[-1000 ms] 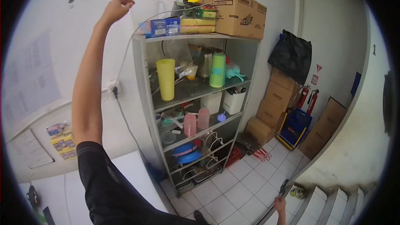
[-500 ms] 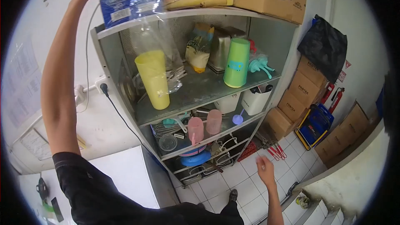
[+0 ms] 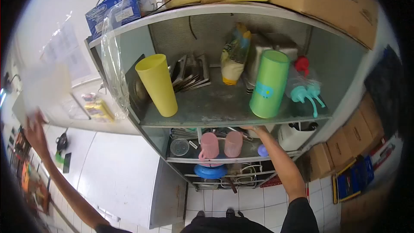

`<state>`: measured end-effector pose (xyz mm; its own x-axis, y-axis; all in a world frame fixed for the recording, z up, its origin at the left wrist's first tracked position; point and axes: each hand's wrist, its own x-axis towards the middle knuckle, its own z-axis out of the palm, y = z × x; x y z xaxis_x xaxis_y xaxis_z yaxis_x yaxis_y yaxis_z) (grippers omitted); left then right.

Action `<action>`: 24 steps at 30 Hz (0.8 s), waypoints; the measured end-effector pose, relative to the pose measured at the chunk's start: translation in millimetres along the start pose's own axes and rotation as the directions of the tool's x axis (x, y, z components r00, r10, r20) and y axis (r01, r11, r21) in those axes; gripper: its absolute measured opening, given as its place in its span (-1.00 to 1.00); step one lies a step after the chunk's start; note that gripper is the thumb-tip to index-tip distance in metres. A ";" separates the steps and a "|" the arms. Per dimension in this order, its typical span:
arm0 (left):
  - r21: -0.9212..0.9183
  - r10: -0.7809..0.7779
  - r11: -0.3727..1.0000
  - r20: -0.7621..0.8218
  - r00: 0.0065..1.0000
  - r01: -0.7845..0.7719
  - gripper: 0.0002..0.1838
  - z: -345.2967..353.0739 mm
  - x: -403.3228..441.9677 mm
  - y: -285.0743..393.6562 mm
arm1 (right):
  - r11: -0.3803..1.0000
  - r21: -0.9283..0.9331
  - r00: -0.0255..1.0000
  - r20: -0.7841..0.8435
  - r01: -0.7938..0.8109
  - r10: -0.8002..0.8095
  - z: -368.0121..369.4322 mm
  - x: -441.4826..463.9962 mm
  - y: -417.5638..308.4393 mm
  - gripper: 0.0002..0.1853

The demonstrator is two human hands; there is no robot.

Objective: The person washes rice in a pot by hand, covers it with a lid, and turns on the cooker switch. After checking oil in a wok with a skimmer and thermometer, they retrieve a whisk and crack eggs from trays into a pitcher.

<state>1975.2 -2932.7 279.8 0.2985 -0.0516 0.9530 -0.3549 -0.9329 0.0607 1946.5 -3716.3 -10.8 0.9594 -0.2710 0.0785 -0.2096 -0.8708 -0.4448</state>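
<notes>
My left hand (image 3: pixel 36 136) is out at the far left, smeared by motion. A blurred, pale flat thing (image 3: pixel 47 86) shows just above it; whether the hand holds it cannot be made out. My right hand (image 3: pixel 254 129) reaches in at the cabinet's middle shelf, its fingers partly hidden by the upper shelf's edge. Below and left of it stand two pink cups, one pink mug (image 3: pixel 210 146) with a handle and a pink tumbler (image 3: pixel 233 144). On the upper shelf are a yellow tumbler (image 3: pixel 158 85) and a green tumbler (image 3: pixel 270 84). A clear plastic bag (image 3: pixel 115 64) hangs over the cabinet's left edge.
The upper shelf (image 3: pixel 211 110) also bears an opened packet (image 3: pixel 236 56) and turquoise pump tops (image 3: pixel 307 95). A blue box (image 3: pixel 114 12) and a large carton (image 3: pixel 323 4) sit on top. A white chest (image 3: pixel 116 177) stands left; cartons (image 3: pixel 349 133) line the right.
The view has come closer to the cabinet. My left hand has dropped from the cabinet top to the far left. My right hand has risen to the shelf. The plastic bag now hangs outside.
</notes>
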 end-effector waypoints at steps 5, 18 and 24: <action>0.207 -0.539 0.838 0.168 0.826 0.505 -0.86 -6.7 -257.6 90.5 | 0.995 -0.083 0.995 0.081 0.064 -0.057 20.7 32.4 -7.2 -0.73; 0.338 -0.608 0.793 0.476 0.635 0.506 -0.63 32.6 -474.3 140.6 | 0.978 -0.196 0.994 0.091 0.073 -0.056 -3.8 30.6 -7.5 -0.70; 0.335 -0.634 0.767 0.263 0.727 0.547 -0.34 45.7 -443.5 173.9 | 0.969 -0.241 0.996 0.080 0.059 -0.041 -20.3 23.0 -11.9 -0.68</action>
<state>1821.6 -3088.3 -145.9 0.6752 0.4600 0.5766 0.1881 -0.8632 0.4684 1967.2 -3720.4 14.4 0.9791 -0.2017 0.0250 -0.1920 -0.9584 -0.2110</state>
